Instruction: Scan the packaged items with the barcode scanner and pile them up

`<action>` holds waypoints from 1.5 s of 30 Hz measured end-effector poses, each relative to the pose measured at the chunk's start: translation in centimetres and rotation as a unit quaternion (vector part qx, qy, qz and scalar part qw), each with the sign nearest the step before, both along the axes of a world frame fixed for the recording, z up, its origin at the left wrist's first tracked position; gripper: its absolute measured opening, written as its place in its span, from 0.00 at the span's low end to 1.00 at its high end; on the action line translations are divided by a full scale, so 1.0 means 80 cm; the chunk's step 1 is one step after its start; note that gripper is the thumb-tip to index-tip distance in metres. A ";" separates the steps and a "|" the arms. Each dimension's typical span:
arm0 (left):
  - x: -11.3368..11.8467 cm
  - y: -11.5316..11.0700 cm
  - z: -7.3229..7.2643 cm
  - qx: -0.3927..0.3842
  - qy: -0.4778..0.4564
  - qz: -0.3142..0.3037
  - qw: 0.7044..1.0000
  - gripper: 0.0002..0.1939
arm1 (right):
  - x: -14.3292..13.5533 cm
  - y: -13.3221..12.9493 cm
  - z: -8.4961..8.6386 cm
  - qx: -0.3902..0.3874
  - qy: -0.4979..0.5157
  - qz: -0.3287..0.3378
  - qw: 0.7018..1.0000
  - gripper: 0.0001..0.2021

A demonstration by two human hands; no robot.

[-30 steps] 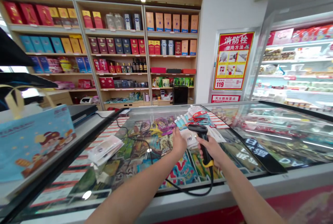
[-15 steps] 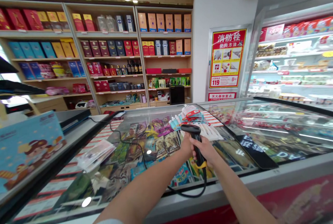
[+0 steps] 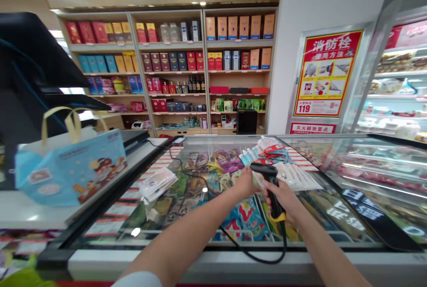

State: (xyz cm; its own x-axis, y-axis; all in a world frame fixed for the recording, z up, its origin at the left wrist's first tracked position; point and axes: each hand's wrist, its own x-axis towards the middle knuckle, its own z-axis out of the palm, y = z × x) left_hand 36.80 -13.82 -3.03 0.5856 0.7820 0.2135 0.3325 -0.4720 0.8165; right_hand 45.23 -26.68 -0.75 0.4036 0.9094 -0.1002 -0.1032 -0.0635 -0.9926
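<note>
A black and yellow barcode scanner point(image 3: 274, 191) is held upright above the freezer's glass top, with my right hand point(image 3: 283, 198) wrapped round its handle. Beside the scanner's head is my left hand point(image 3: 247, 182), its fingers partly hidden; whether it holds anything cannot be made out. A black cable runs from the scanner's base over the glass to the left. Just behind the hands lies a pile of blue, white and red packets point(image 3: 268, 150), with flat white packets point(image 3: 296, 176) to its right.
A chest freezer point(image 3: 187, 258) with colourful packs under its glass spans the front. At the left are a blue paper bag point(image 3: 76, 167) and a dark monitor point(image 3: 36, 55). Clear packets point(image 3: 158, 183) lie left on the glass, a black sign point(image 3: 376, 218) right. Stocked shelves point(image 3: 170, 46) stand behind.
The view has swung left, so the scene sits further right and more of the bag and monitor shows. My left hand has drawn slightly away from the scanner's handle; my right still holds it.
</note>
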 end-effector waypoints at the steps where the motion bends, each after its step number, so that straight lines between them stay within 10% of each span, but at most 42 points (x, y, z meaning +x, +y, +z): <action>1: -0.022 0.009 0.007 0.031 0.019 0.010 0.999 0.35 | -0.007 0.006 0.001 0.002 0.002 0.009 1.000 0.14; 11: -0.304 0.116 0.060 0.121 0.223 0.282 0.925 0.22 | -0.096 0.072 0.017 -0.005 0.000 0.104 0.995 0.14; 17: -0.387 0.130 0.066 0.042 0.402 0.285 0.869 0.28 | -0.147 0.113 0.032 -0.013 0.012 0.148 0.989 0.12; 26: -0.393 0.139 0.058 0.079 0.427 0.293 0.852 0.39 | -0.169 0.131 0.010 -0.045 0.003 0.138 0.989 0.10; 32: -0.398 0.141 0.078 0.070 0.229 0.347 0.907 0.12 | -0.158 0.132 -0.005 -0.049 0.011 0.131 0.990 0.11; 35: -0.371 0.152 0.081 -0.031 -0.004 0.327 0.944 0.07 | -0.157 0.131 -0.003 -0.039 0.020 0.137 0.990 0.13; 38: -0.318 0.165 0.067 -0.065 -0.188 0.345 0.917 0.03 | -0.158 0.129 -0.001 -0.017 0.019 0.150 0.988 0.14; 45: -0.238 0.170 0.009 0.009 -0.149 0.414 0.898 0.04 | -0.158 0.125 0.001 -0.001 0.003 0.132 0.991 0.14</action>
State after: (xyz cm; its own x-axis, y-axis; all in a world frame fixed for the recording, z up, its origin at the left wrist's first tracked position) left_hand 17.73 -0.23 -2.35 -0.2799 0.9178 0.2817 0.3443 -0.1780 0.9219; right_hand 32.59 -16.68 -0.66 0.1510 0.9832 -0.1029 -0.0881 -0.0903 -0.9920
